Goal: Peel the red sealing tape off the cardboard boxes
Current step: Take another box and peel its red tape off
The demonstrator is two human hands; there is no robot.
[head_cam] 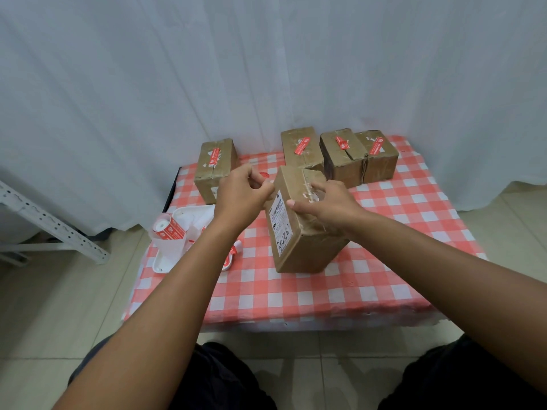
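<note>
Head view: person is sitting at a low worktop (340, 294) w/ a red-and-white check cloth, both arms reaching fwd. Near box (302, 229) is standing tilted at the worktop's centre, white shipping label w/ handwritten digits facing left. Right hand (325, 207) is resting on the box top, thumb pointing left along the upper edge, index finger pressing at a patch of torn whitish tape residue; fingers are mostly straight, not wrapped round anything. Left hand (241, 192) is hovering just left of the box's top corner, fingers curling in and pinching a small piece of red tape (264, 175); only a sliver is showing past the fingertips. Hands are close together but not touching.

Four more boxes are sitting at the back: one at the left (214, 167), three bunched at the right (340, 155), each w/ a red tape strip on top. Front left, a white tray (165, 264) is holding a clear cup (171, 241) w/ a red-printed tape roll (167, 227) inside. Peeled red scraps (232, 255) are lying on the cloth beside the tray. White curtain (266, 69) is hanging behind.
</note>
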